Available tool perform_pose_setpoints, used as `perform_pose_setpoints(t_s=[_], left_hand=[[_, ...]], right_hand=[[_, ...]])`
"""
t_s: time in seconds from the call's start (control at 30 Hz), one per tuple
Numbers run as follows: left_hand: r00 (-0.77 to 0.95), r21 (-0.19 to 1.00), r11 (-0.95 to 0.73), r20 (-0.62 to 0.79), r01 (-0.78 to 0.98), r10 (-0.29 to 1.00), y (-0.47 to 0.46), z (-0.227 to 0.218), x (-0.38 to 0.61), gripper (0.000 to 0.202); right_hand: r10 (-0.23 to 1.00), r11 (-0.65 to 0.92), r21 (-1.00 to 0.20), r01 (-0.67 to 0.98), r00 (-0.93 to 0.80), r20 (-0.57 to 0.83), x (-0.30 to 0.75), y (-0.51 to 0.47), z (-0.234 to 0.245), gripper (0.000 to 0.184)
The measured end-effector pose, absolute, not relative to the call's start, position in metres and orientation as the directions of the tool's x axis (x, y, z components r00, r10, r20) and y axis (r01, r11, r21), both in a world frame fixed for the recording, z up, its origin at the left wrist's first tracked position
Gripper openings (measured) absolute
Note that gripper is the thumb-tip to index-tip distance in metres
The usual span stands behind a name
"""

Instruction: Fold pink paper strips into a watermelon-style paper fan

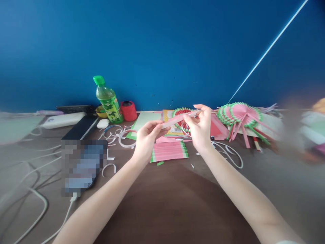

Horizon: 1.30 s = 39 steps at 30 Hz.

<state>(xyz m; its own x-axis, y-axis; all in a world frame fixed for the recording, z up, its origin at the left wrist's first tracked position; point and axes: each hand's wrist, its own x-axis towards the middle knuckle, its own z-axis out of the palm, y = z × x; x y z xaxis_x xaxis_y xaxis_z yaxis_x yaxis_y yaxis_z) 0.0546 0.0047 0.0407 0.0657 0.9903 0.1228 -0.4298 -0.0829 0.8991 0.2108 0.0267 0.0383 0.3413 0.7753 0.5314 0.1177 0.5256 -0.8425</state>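
Both hands are raised a little above the brown wooden table (162, 203), and between them runs a narrow folded strip of pink paper (179, 119), tilted so that its right end sits higher. The left hand (147, 139) is closed on the lower end, with the thumb on top and the fingers underneath. The right hand (200, 130) pinches the upper end with its fingertips, the other fingers curled in.

The strip looks like a stack of tight pleats pressed together. Handling it well probably means keeping both pinches firm and flat so the folds do not spring open. The long edges should stay lined up, and any pressure should run along the creases rather than across them. Thin paper like this dents easily, so light, even pressure looks safer than a hard squeeze.

Directly below the hands lies a flat pleated sheet of pink paper with green edges (169, 151). To the right, a cluster of finished round pink-and-green paper fans (241, 115) rests near the blue wall. A green plastic drink bottle (109, 101) and a red spool of thread (128, 110) stand at the back left, well apart from the hands. Curled white paper offcuts (119, 135) are scattered in front of them.
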Motion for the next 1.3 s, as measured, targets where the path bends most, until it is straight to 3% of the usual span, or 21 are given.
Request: perform_pose_setpoints(t_s=[0.23, 0.6, 0.7, 1.03, 1.3], left_hand=[[0.094, 0.882, -0.065, 0.123, -0.466, 0.988, 0.002, 0.041, 0.057, 0.013], [0.171, 0.821, 0.010, 0.107, -0.571, 0.979, -0.002, 0.034, 0.065, 0.015], [0.225, 0.813, 0.041, 0.112, -0.581, 0.968, -0.004, 0.032, 0.066, 0.015], [0.458, 0.830, 0.316, -0.083, -0.460, 0.885, -0.001, 0.030, 0.064, 0.050], [0.390, 0.924, 0.208, -0.072, -0.320, 0.918, 0.002, 0.026, 0.062, 0.043]], right_hand=[[0.787, 0.494, -0.854, 0.166, 0.333, 0.520, 0.210, 0.027, 0.034, 0.036], [0.818, 0.488, -0.867, 0.095, 0.295, 0.493, 0.207, 0.026, 0.030, 0.042], [0.789, 0.504, -0.846, 0.173, 0.307, 0.532, 0.207, 0.024, 0.033, 0.040], [0.727, 0.594, -0.726, 0.346, 0.156, 0.669, 0.205, 0.019, 0.035, 0.043], [0.716, 0.631, -0.658, 0.411, 0.018, 0.697, 0.201, 0.017, 0.030, 0.049]])
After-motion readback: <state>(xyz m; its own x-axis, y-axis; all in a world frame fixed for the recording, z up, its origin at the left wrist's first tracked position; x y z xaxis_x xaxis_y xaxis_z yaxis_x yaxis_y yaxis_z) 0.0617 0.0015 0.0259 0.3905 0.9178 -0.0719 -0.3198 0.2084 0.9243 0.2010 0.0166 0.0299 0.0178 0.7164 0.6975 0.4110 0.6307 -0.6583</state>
